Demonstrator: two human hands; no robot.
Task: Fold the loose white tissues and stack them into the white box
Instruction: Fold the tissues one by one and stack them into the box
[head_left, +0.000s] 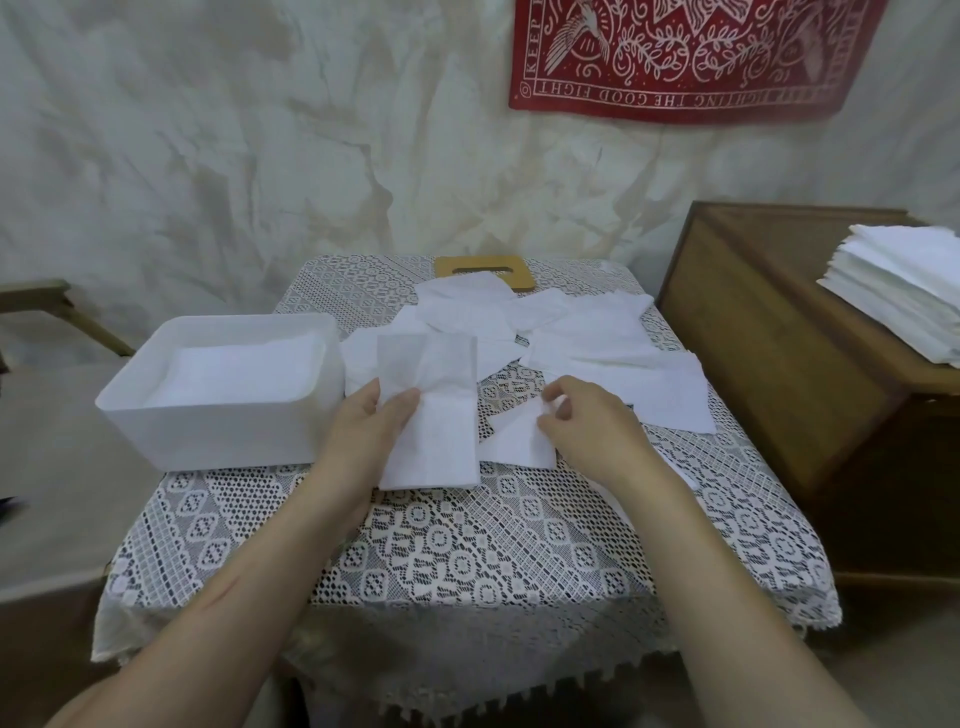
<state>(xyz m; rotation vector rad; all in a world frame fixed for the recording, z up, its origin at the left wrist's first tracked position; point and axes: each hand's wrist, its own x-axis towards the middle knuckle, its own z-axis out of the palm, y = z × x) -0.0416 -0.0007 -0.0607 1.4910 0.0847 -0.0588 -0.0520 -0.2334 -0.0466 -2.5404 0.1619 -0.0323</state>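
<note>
Head view, wide-angle, edges bowed. Left hand (374, 423) grips the left edge of a folded tissue (436, 441), a long, soft white rectangle with a faint crease, lying lengthwise toward the camera; the thumb lies on top, and the fingers beneath are hidden. Right hand (587, 431) has its fingers curled and pinches the upper corner of a small tissue (519, 441), a crumpled, uneven piece just right of the folded one and partly tucked under it. Both pieces rest on a lace cloth (467, 545) of open white mesh over a square table. Loose tissues (545, 322) lie overlapping beyond the hands, thin and wrinkled; their number cannot be told. Box (218, 431), smooth white plastic with rounded corners, stands just left of the left hand and holds flat white tissues; their depth is not discernible. A wooden lid (519, 275) with a slot is half covered at the far edge. A wooden cabinet (769, 338) at right carries a tissue stack (898, 301), cut off by the frame. A red banner (685, 57) hangs on the wall, its top cropped.
</note>
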